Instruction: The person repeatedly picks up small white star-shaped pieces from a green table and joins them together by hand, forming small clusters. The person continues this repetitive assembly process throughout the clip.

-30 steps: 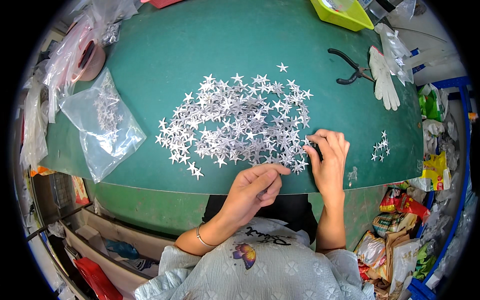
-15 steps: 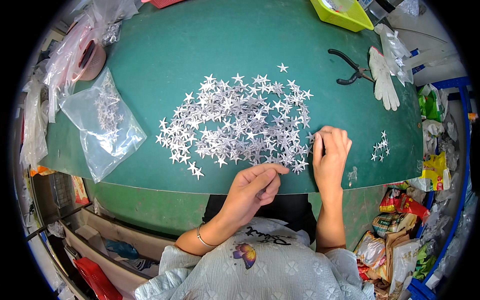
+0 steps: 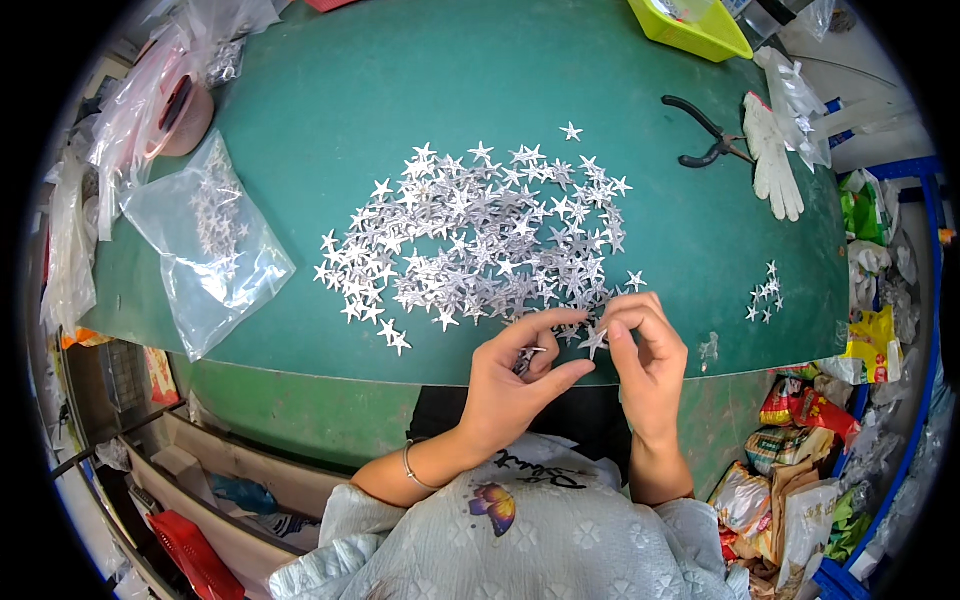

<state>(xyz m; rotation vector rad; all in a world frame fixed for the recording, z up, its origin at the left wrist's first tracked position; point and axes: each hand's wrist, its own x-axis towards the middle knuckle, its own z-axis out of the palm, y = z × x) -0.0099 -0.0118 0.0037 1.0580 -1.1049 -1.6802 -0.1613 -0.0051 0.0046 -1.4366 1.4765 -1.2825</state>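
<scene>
The right hand [image 3: 648, 358] is pinching a silver star [image 3: 594, 342], which is lying flat with no long axis, while the left hand [image 3: 515, 385] is curling beside it, its grip unclear. A clear bag [image 3: 205, 245] is holding more stars.

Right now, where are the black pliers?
In the head view the pliers lie on the green table, upper right, just left of the white glove and below the yellow tray.

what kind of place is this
Probably a small craft or piecework bench: a heap of silver stars covers a green table, with a clear bag of stars, black pliers and a white glove nearby.
</scene>
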